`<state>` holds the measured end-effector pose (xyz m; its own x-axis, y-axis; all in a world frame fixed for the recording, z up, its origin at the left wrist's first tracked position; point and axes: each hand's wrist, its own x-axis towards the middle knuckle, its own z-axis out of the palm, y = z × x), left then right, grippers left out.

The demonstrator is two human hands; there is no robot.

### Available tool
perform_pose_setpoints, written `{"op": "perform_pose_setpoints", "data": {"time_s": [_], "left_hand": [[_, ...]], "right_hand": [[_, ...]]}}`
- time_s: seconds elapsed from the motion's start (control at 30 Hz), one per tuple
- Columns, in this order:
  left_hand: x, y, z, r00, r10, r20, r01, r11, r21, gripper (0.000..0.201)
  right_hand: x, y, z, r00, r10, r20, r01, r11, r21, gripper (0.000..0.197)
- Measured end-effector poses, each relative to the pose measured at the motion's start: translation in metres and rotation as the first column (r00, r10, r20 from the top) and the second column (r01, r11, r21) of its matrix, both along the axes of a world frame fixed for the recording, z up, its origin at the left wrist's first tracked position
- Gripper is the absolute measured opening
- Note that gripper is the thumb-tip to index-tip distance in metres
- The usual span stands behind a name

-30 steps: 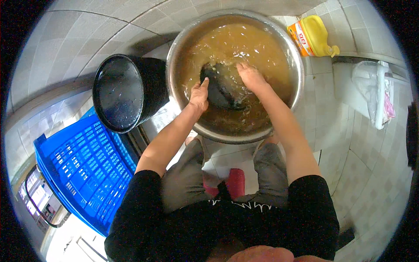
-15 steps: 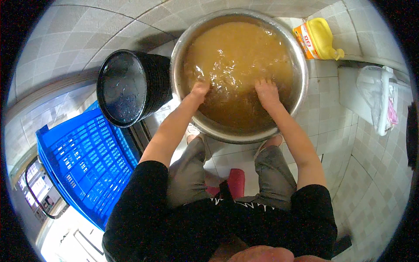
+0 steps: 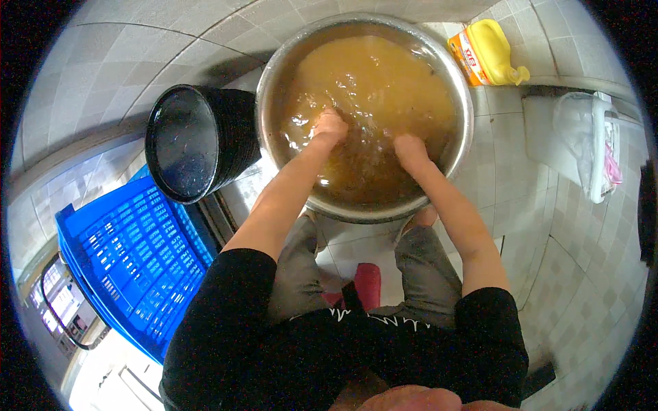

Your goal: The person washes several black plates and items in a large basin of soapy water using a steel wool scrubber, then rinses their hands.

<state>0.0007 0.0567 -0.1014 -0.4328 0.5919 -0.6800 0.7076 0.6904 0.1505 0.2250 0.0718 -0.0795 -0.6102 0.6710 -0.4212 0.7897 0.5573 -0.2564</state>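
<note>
A large round metal basin (image 3: 468, 116) stands on the floor in front of me, filled with murky yellow-brown water (image 3: 373, 68). Both my forearms reach over its near rim. My left hand (image 3: 331, 125) is at the water's surface left of the middle, its fingers mostly under. To the right, my right hand (image 3: 410, 149) is dipped in to about the knuckles. The cloudy water hides the fingertips of both hands and whatever they may touch. Ripples and bright glints show around the left hand.
A tall stack of round black trays (image 3: 181, 144) lies close to the basin's left. Nearer on that side are blue plastic baskets (image 3: 140, 253). A yellow jug (image 3: 490, 51) is by the far right wall, a bin with a clear liner (image 3: 586, 147) at right. Something pink (image 3: 368, 284) is between my legs.
My left hand has moved right and farther into the basin, closer to the right hand. The right hand's fingers, visible before, are now under the water. The view has shifted slightly.
</note>
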Motion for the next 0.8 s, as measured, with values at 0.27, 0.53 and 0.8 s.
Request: {"op": "perform_pose_setpoints", "data": {"time_s": [0.27,0.53,0.8], "left_hand": [[-0.023,-0.037,-0.061,0.974,-0.182,0.136,0.198,0.973,-0.115,0.038],[-0.006,-0.017,0.014,0.98,0.194,0.034,-0.196,0.978,0.072,0.029],[-0.052,-0.019,0.058,0.922,0.302,0.243,-0.386,0.652,0.653,0.028]], "right_hand": [[-0.027,-0.002,0.01,0.991,0.011,-0.134,-0.007,1.0,0.028,0.012],[-0.007,-0.006,0.01,0.986,-0.041,-0.163,0.034,0.999,-0.042,0.021],[0.014,0.034,0.034,0.828,-0.384,-0.409,0.317,0.922,-0.224,0.027]]}}
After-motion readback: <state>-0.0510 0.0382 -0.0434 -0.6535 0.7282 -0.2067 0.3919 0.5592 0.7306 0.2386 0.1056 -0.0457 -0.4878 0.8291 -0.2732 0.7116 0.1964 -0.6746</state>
